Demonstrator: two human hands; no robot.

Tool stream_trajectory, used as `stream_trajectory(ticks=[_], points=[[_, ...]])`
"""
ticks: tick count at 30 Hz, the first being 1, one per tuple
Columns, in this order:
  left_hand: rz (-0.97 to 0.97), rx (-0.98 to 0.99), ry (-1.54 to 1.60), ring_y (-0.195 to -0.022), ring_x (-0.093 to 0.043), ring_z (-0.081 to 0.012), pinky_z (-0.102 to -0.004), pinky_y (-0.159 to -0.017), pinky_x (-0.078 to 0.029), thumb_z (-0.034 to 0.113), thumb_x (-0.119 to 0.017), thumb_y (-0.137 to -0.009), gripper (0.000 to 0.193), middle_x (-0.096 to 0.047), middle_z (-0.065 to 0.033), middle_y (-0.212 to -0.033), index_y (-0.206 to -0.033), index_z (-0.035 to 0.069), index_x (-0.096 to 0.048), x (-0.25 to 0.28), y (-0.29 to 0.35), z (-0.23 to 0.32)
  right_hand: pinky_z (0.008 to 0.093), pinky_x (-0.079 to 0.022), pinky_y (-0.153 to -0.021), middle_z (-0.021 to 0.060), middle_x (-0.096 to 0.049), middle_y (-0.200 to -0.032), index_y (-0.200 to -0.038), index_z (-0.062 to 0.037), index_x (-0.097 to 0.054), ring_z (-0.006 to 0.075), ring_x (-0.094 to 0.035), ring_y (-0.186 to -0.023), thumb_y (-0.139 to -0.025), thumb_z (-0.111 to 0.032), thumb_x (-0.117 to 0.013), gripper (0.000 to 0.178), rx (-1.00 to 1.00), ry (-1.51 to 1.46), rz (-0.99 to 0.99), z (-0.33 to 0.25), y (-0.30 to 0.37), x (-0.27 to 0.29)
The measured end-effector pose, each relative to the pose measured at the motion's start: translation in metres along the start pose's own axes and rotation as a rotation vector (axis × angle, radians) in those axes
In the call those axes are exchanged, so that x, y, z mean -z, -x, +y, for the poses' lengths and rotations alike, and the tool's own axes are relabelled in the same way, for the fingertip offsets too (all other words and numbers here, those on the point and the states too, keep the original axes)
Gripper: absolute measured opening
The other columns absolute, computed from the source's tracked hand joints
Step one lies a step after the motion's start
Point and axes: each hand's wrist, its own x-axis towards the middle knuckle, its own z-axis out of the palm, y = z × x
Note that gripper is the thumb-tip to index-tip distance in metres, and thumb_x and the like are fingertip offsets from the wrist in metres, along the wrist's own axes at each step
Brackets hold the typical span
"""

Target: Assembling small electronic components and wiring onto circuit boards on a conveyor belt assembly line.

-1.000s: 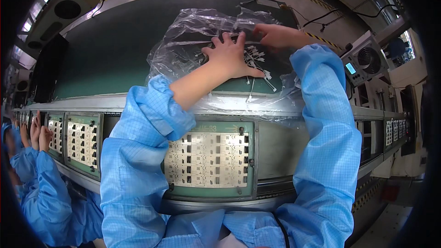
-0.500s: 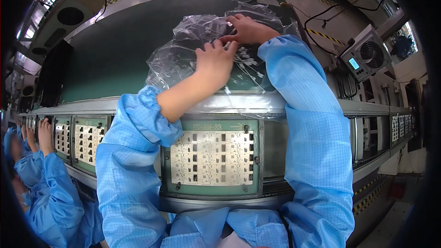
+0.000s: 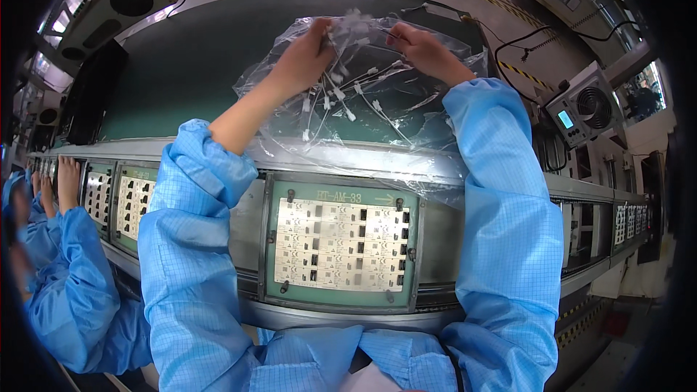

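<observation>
Loose white-tipped cables (image 3: 339,93) lie on clear plastic (image 3: 425,104) over the green tabletop (image 3: 181,72), strewn at mixed angles — many slant nearward and rightward. Left hand (image 3: 308,54) is nearer the main spread, fingers curled, grip hidden; right hand (image 3: 421,47) lies across — fingertips drawn together, contents unclear.

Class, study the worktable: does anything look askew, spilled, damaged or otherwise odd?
The white-connector cables look disorderly: they point in different directions amid crumpled clear plastic, near the left hand and right hand. The plastic also overlaps the metal rail. No damage is evident.
</observation>
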Motion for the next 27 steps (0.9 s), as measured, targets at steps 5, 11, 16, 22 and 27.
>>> stream_trajectory(ticks=[5,11,16,22,27], points=[[0.074,0.282,0.247,-0.086,-0.061,-0.0278,-0.0369,-0.078,-0.046,0.017,-0.052,-0.09,0.041,-0.062,-0.0166,-0.093,-0.128,0.006,-0.041,0.01,-0.012,-0.002,0.041,-0.048,-0.083,0.0163,-0.063,-0.104,-0.111,-0.0029,-0.058,0.0341,-0.061,-0.095,-0.098,-0.019,-0.049,0.023,0.089,0.157,-0.049,-0.018,0.007,-0.014],[0.021,0.084,0.227,-0.082,-0.06,-0.0203,-0.0338,-0.075,-0.046,0.02,-0.052,-0.092,0.04,-0.063,-0.0118,-0.09,-0.128,0.004,-0.044,0.017,-0.004,-0.034,0.0431,-0.039,-0.104,0.0185,-0.048,-0.138,-0.136,-0.0095,-0.05,0.0365,-0.048,-0.125,-0.099,-0.03,-0.045,0.043,0.131,0.285,-0.172,-0.047,0.027,-0.056],[-0.075,0.189,0.248,-0.082,-0.061,-0.0158,-0.0288,-0.071,-0.047,0.021,-0.052,-0.094,0.037,-0.065,-0.0099,-0.097,-0.127,0.005,-0.047,0.036,0.008,-0.02,0.0467,-0.044,-0.094,0.0173,-0.054,-0.124,-0.125,-0.0077,-0.053,0.0365,-0.052,-0.118,-0.097,-0.038,-0.051,0.041,0.332,0.612,0.022,-0.052,0.036,-0.074],[0.198,0.442,0.79,-0.061,-0.056,-0.0106,-0.0237,-0.049,-0.043,0.019,-0.049,-0.097,0.024,-0.062,-0.0049,-0.081,-0.118,0.008,-0.051,0.078,-0.015,0.009,0.0422,-0.052,-0.066,0.0162,-0.063,-0.088,-0.096,-0.0043,-0.054,0.0334,-0.065,-0.078,-0.096,-0.037,-0.055,0.033,0.418,0.443,-0.034,-0.037,0.025,-0.055],[0.014,0.359,0.829,-0.063,-0.061,-0.0134,-0.0268,-0.055,-0.054,0.03,-0.056,-0.097,0.027,-0.064,-0.005,-0.085,-0.11,0.006,-0.058,0.086,-0.065,-0.029,0.0443,-0.048,-0.066,0.0178,-0.063,-0.081,-0.094,-0.0044,-0.053,0.037,-0.062,-0.078,-0.096,-0.034,-0.056,0.029,0.405,0.449,-0.077,-0.061,0.033,-0.032]])
